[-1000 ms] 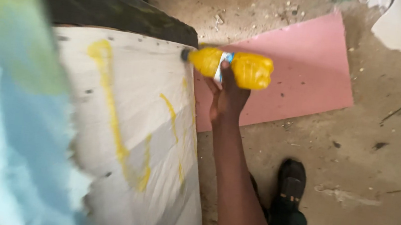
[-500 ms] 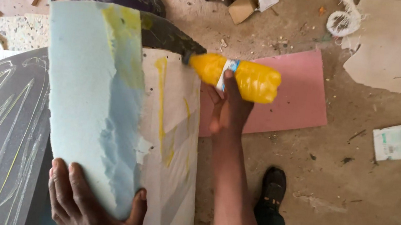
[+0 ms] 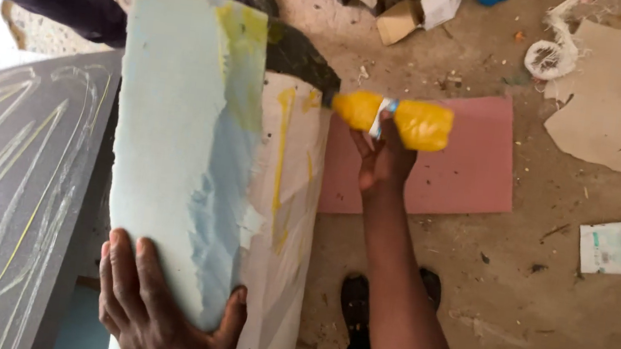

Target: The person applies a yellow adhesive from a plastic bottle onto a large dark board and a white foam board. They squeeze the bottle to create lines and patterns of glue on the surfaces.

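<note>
Gripping one foam slab (image 3: 173, 151) left hand (image 3: 154, 313), right hand (image 3: 384, 159) grasping one yellow bottle (image 3: 394, 120)

The yellow bottle (image 3: 394, 120)'s nozzle tip hides behind the foam slab (image 3: 173, 151).

Yellow bottle (image 3: 394, 120), pale blue foam (image 3: 174, 143), pink sheet (image 3: 451, 175).

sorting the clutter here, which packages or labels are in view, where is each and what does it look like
Yellow squeeze bottle: held sideways in the right hand, with a white and blue label band around its middle.
Flat sachet: on the floor at far right, rectangular, white with green and red print.
Small cardboard box: on the floor at top centre, brown, a white paper scrap beside it.
</note>
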